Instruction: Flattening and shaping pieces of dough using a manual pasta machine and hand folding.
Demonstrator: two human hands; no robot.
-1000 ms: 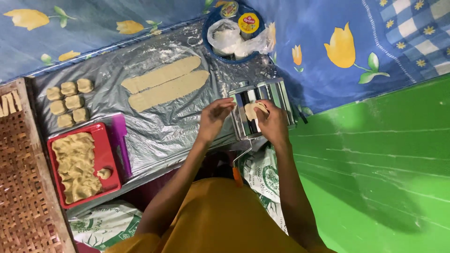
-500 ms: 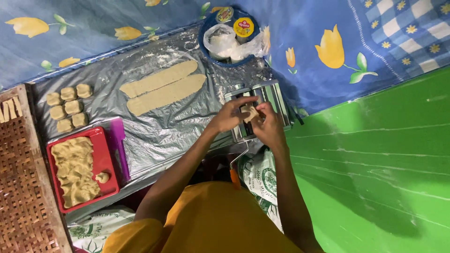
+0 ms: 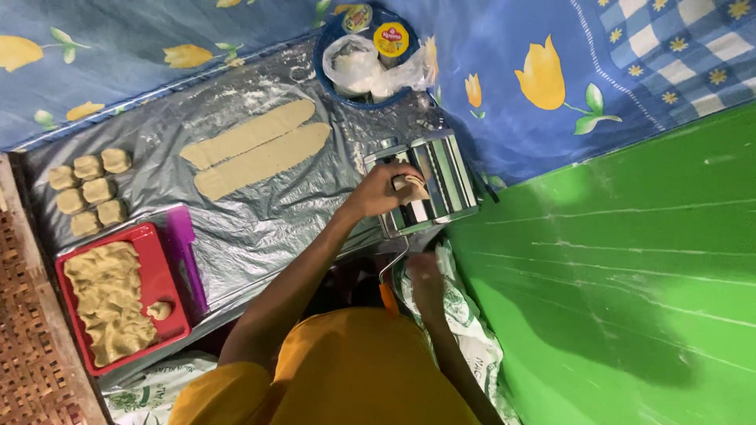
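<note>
- Left hand (image 3: 386,189) on top of the pasta roller (image 3: 425,185); fingers (image 3: 405,182) curled loosely round a small dough piece (image 3: 415,187), holding it at the slot between the rollers.
- Right hand (image 3: 421,271) low, below the roller, near the crank handle (image 3: 387,293). Partly hidden by shadow and the body; cannot tell whether its fingers are closed on the handle.
- Roller stands at the near right edge of a grey plastic sheet (image 3: 260,220) dusted with flour.
- Two long flattened dough strips (image 3: 256,149) lie side by side mid-sheet, apart from the roller.
- Six small dough blocks (image 3: 88,190) sit in two rows at the sheet's left end.
- Red tray (image 3: 161,271) by the near left edge, with a slab of raw dough (image 3: 110,299) inside; a purple scraper (image 3: 185,256) just beside it.
- Blue bowl (image 3: 331,75) beyond the roller holds plastic bags and a yellow-lidded tub (image 3: 391,39).
- Step in hand, by my reading: feeding a piece into the roller.
- Next move likely calls for a steady crank turn while the left hand guides the dough down, fingertips clear of the rollers.
</note>
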